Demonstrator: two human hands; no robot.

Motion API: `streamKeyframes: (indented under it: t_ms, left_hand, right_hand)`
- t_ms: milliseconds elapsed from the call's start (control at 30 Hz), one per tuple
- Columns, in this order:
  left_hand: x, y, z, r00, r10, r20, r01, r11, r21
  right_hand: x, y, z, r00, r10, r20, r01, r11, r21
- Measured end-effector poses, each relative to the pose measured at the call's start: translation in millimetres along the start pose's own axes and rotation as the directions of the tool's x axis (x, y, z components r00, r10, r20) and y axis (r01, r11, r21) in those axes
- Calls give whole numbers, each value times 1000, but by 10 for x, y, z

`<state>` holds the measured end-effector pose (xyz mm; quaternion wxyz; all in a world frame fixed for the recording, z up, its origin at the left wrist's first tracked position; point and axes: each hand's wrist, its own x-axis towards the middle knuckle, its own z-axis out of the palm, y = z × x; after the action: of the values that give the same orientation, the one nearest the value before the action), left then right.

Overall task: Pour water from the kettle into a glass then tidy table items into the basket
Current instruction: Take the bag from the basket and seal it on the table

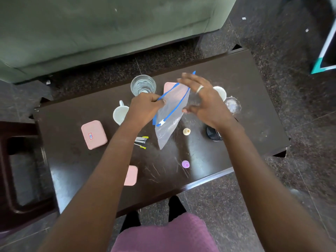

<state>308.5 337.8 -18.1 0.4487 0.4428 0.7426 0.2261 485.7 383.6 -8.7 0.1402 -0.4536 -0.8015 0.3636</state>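
My left hand (145,108) pinches the blue zip edge of a clear plastic zip bag (169,120), which hangs over the dark table (245,113). My right hand (203,99) hovers beside the bag's open top, fingers spread and holding nothing. A glass (143,85) with water stands behind the hands. No kettle shows in this view. A black mesh basket (213,134) sits partly hidden under my right forearm.
On the table lie pink boxes (93,134) (131,175) (170,87), white cups (120,114) (221,92), a stapler (141,140), a cream knob (186,131), a purple cap (185,164) and a clear lid (232,105). A green sofa (91,30) stands beyond; a dark chair (20,166) at left.
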Motion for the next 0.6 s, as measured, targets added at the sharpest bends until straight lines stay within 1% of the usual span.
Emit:
streamKeyframes:
  t_ms: [33, 100, 167, 233, 300, 400, 433, 500, 567, 600]
  left_hand:
    - [-6, -16, -19, 1000, 0, 28, -1, 1000, 9]
    - [-22, -46, -52, 993, 4, 114, -7, 1000, 17]
    - [-47, -79, -69, 981, 11, 194, -10, 1000, -7]
    - [-92, -133, -115, 981, -2, 193, 24, 994, -109]
    - [-158, -203, -188, 989, -27, 149, 69, 955, -287]
    - [-245, -403, -263, 999, 2, 34, 17, 847, -531]
    - [-279, -450, -274, 1000, 8, -24, -20, 816, -578]
    - [-330, -521, -255, 987, 10, -163, -111, 776, -621]
    - [-354, -576, -243, 950, 11, -312, -215, 748, -628]
    - [-359, -598, -247, 931, 5, -365, -254, 727, -638]
  right_hand:
    - [45, -50, 31, 997, -60, 43, 63, 996, -56]
    - [126, -119, 87, 987, -138, 81, 151, 972, -180]
    - [193, -167, 105, 983, -151, 104, 172, 956, -237]
    - [267, -212, 124, 982, -137, 131, 166, 955, -245]
    - [345, -263, 117, 982, -113, 153, 151, 951, -269]
    - [432, -360, 131, 982, -69, 175, 122, 941, -315]
    - [446, -381, 144, 984, -75, 160, 121, 944, -307]
    - [458, -409, 161, 991, -62, 121, 92, 960, -263]
    - [475, -420, 189, 995, -11, 99, 33, 974, -225]
    - [486, -423, 207, 996, 16, 92, 4, 976, -215]
